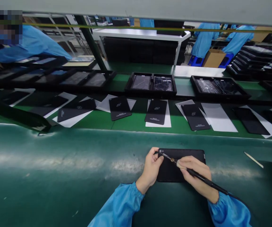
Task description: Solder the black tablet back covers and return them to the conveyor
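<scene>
A black tablet (173,173) lies flat on the green bench in front of me. Its upper left corner is pinched by my left hand (152,167), thumb on the face and fingers around the edge. My right hand (197,173) is closed around the grip of a soldering iron (203,179) and rests over the tablet's right part. The iron's metal tip points at the small camera opening in that same corner. Whether the tip touches the surface I cannot tell. A cable runs from the iron's rear end over my right sleeve.
A thin pale stick (253,159) lies to the right. Behind the bench, a green conveyor (136,123) carries several black tablets on white sheets. Further back stand black trays (151,93) with wrapped panels. A dark metal post (15,115) rises at left. Co-workers in blue (40,44) are beyond.
</scene>
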The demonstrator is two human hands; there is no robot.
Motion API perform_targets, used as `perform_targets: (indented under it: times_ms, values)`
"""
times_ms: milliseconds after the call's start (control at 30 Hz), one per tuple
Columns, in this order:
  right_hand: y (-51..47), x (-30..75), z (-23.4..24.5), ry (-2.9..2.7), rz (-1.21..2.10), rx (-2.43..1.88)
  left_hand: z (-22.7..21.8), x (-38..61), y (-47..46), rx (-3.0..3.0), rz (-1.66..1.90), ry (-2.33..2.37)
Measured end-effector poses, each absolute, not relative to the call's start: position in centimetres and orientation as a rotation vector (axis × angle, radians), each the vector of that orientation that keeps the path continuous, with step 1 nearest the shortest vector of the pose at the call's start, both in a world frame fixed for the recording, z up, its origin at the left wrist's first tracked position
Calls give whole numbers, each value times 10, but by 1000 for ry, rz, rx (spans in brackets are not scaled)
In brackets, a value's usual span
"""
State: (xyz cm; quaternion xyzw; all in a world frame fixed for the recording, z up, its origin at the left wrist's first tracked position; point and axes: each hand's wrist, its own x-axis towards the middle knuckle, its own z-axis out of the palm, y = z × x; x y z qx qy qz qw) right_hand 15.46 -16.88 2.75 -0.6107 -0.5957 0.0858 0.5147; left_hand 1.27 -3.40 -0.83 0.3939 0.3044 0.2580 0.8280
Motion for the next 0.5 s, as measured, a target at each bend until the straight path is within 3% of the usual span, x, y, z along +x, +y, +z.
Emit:
perform_targets:
  times_ms: [500]
  values:
    - [-169, 160, 31, -1347, 251, -1472, -6, 13, -34, 856, 551, 645]
